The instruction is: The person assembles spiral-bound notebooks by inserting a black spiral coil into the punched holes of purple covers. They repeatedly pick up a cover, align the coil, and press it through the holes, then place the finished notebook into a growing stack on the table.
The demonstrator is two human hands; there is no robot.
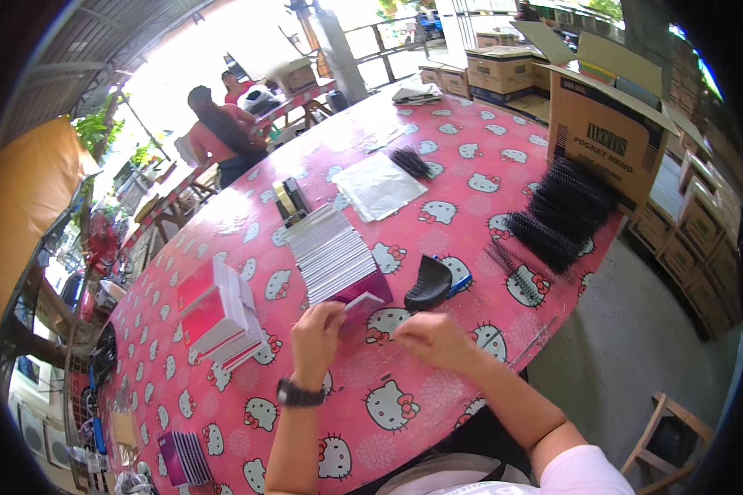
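Note:
My left hand, with a dark watch on its wrist, pinches the near edge of a small notebook with white pages and a purple cover. Right behind it runs a long row of upright notebooks, packed tight with their page edges up. To the right, my right hand hovers over the tabletop, thumb and fingers pressed together. Whatever they hold is too small to make out. Just beyond that hand lies a black curved, ridged piece with a blue item beside it.
Black spiral coils are heaped at the right beside an open carton. Red-and-white booklets stand at left; purple notebooks lie near left. Farther back are a tape dispenser and clear plastic sheets on the pink tablecloth.

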